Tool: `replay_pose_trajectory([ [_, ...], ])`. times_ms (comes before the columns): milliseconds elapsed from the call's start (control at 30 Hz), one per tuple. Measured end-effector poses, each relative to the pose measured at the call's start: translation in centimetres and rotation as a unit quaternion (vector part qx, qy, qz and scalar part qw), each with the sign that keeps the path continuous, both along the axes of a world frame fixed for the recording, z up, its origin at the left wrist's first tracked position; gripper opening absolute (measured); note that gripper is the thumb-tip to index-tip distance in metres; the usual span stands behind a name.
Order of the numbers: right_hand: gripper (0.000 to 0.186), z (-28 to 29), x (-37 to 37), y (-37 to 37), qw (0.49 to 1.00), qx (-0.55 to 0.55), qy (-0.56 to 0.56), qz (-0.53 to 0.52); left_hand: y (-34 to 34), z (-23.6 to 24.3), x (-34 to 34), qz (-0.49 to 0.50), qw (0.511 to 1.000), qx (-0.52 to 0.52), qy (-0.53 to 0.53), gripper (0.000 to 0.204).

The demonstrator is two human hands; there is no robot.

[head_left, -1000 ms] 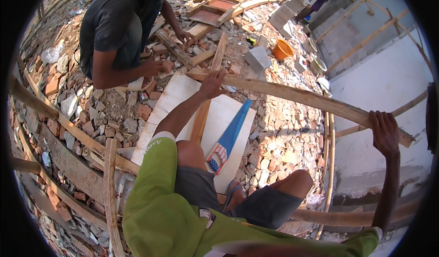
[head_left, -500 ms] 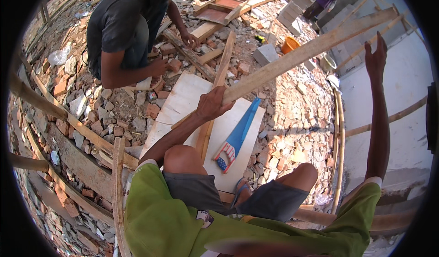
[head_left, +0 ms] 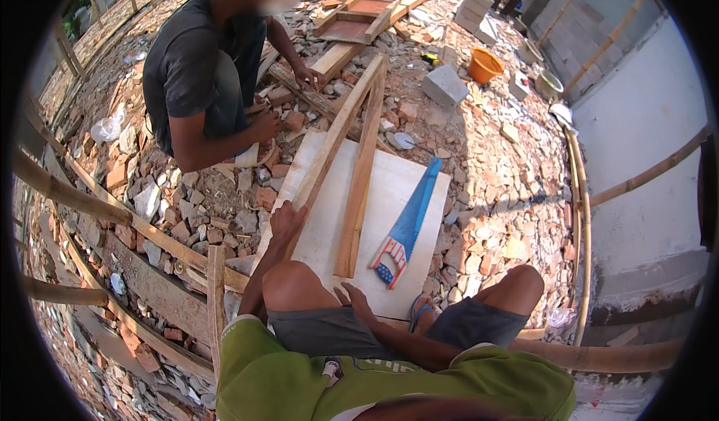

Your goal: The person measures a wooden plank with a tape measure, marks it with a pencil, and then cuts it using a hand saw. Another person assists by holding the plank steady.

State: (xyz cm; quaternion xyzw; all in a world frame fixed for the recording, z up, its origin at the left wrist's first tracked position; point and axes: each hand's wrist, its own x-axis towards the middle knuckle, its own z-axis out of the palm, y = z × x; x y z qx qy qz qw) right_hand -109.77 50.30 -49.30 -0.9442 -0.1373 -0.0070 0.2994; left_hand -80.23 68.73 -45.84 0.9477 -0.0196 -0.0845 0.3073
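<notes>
My left hand (head_left: pixel 286 225) is closed around the near part of a long wooden strip (head_left: pixel 333 140), whose far end points away from me. A second wooden strip (head_left: pixel 359 189) lies just right of it on a pale board (head_left: pixel 337 196); the two come together at their far ends. Beside that second strip's near end, between my knees, is my right hand (head_left: pixel 358 303), fingers stretched out and holding nothing. A handsaw (head_left: pixel 412 215) with a blue blade and a red, white and blue handle rests on the board's right side.
A co-worker (head_left: pixel 187 77) squats at the far left, one hand by loose timber. Broken brick rubble (head_left: pixel 487 226) surrounds the board. A grey block (head_left: pixel 445 86) and an orange bucket (head_left: pixel 485 65) stand beyond. Bamboo poles (head_left: pixel 75 193) run at left, a white wall (head_left: pixel 636 129) at right.
The strip in my left hand has swung from the upper right down and leftward, over the board. My right hand has come from the raised far right to between my knees.
</notes>
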Motion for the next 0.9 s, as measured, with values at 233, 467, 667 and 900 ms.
replay_pose_trajectory([
  [233, 0.071, -2.2, -3.7, -5.5, 0.976, -0.12, 0.173, -0.059, -1.5, -1.0, 2.4, 0.048, 0.998, -0.005, -0.038, 0.056],
  [467, 0.065, -3.5, -4.2, -6.9, 0.973, -0.079, 0.203, -0.074, -5.9, 1.5, 10.0, 0.045, 0.998, -0.021, -0.043, 0.062],
  [667, 0.057, -1.8, -4.2, -7.7, 0.946, -0.049, 0.28, -0.155, -6.1, 2.2, 11.1, 0.048, 0.998, 0.008, -0.025, 0.062],
  [900, 0.055, -2.3, -4.6, -8.1, 0.942, -0.023, 0.297, -0.155, -5.8, 2.4, 10.8, 0.056, 0.997, -0.018, -0.053, 0.062],
])
